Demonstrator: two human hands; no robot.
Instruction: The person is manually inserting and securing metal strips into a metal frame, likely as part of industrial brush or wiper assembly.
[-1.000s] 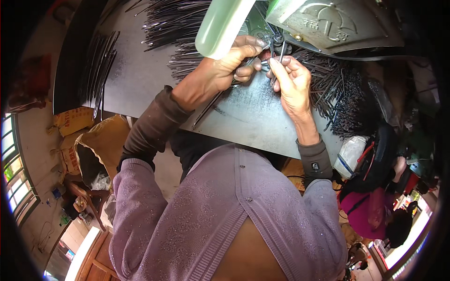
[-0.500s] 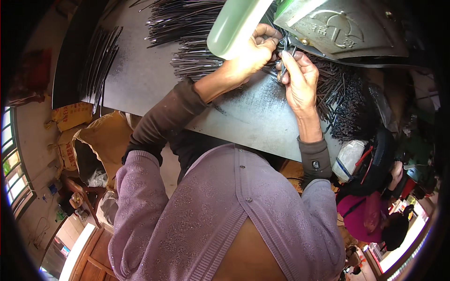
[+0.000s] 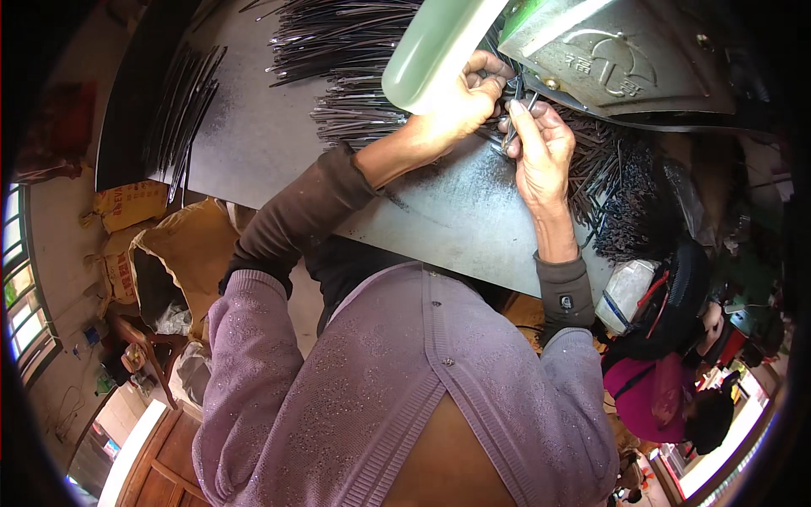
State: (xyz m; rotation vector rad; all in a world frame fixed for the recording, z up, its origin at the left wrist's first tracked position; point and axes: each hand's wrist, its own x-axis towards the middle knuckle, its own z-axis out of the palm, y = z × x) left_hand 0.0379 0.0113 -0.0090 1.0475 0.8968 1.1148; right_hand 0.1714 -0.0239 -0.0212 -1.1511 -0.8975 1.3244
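Under the edge of a metal machine cover (image 3: 676, 72), my two hands meet over a grey metal tabletop (image 3: 422, 228). My left hand (image 3: 465, 106) is closed in a pinch on a thin dark metal rib (image 3: 517, 88), like an umbrella rib, beside the cover's corner. Just to its right, my right hand (image 3: 541, 145) grips slim metal ribs (image 3: 510, 133) between thumb and fingers. A pale green rounded lamp-like piece (image 3: 422, 63) hangs over my left hand and hides part of it. The ribs' far ends are hidden by the cover.
Bundles of dark ribs (image 3: 338, 42) lie on the far tabletop, with a smaller bunch (image 3: 187, 118) at left. A dense heap of ribs (image 3: 621, 190) lies right. Below the table stand a brown sack (image 3: 198, 253) and a white package (image 3: 627, 291). A person in magenta (image 3: 646, 397) is at right.
The whole view has shifted slightly. Both hands keep their grips beside the machine cover, and the fingers of my right hand and the ribs in them have tilted a little.
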